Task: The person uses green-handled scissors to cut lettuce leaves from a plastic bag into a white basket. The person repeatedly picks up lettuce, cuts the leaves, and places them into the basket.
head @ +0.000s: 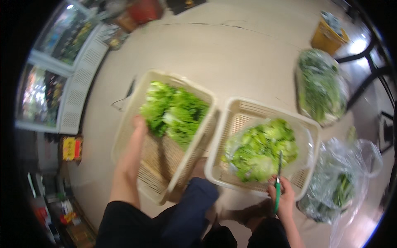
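Observation:
Two cream plastic baskets rest on the floor before me. In the left basket [198, 90], green leafy lettuce [180, 111] fills the far part, and my left hand [139, 122] is at its left side; its fingers are blurred and partly hidden by the leaves. The right basket [214, 155] holds a clear plastic bag [305, 139] with lettuce heads [263, 148] on or in it. My right hand [283, 192] grips green-handled scissors [277, 192] at this basket's near edge, the blades pointing away from me over the lettuce.
Bagged leafy greens [321, 83] and another clear bag of greens [335, 183] lie on the right. Beyond them stand a yellow bin [328, 37] and black metal legs [369, 77]. A glass-door cabinet [59, 74] is at the left, with a yellow and red box [72, 148] nearby.

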`<action>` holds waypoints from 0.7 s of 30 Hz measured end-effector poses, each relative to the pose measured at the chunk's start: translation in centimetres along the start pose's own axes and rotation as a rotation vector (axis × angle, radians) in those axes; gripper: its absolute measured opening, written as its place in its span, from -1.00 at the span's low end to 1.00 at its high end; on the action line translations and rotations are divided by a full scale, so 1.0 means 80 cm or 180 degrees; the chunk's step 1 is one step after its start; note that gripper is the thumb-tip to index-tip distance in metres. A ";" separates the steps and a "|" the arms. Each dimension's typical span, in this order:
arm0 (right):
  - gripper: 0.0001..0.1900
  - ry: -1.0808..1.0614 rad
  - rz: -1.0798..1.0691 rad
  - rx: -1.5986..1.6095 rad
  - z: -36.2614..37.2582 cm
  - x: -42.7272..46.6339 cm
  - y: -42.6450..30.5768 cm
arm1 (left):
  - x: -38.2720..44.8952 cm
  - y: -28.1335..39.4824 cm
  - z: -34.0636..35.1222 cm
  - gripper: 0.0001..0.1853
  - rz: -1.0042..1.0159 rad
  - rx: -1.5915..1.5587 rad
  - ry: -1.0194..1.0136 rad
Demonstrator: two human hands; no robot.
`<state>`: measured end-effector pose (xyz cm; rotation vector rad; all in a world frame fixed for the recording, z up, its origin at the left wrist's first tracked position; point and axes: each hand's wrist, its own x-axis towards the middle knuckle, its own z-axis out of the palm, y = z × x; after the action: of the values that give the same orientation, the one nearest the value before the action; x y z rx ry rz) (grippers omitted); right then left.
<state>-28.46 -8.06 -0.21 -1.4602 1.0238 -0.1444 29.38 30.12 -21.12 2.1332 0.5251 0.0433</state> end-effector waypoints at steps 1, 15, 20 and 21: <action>-0.59 0.0007 0.0001 0.0147 -0.004 0.000 0.000 | -0.012 0.036 -0.014 -0.72 -0.0019 0.0478 0.0082; -0.58 0.1116 -0.0975 0.0577 -0.035 -0.012 -0.037 | -0.541 0.258 0.110 -0.65 0.4507 0.0971 -0.4054; -0.55 0.1117 -0.0800 0.0817 -0.038 -0.015 -0.028 | -0.600 0.239 0.153 -0.47 0.3802 0.1695 -0.4907; -0.55 0.1117 -0.0800 0.0837 -0.040 -0.015 -0.027 | -0.610 0.239 0.158 -0.41 0.3439 0.1896 -0.5125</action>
<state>-30.12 -10.03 2.88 -1.3416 1.0497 -0.7114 -5.44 -7.93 -5.39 1.9375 -1.6591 -1.2021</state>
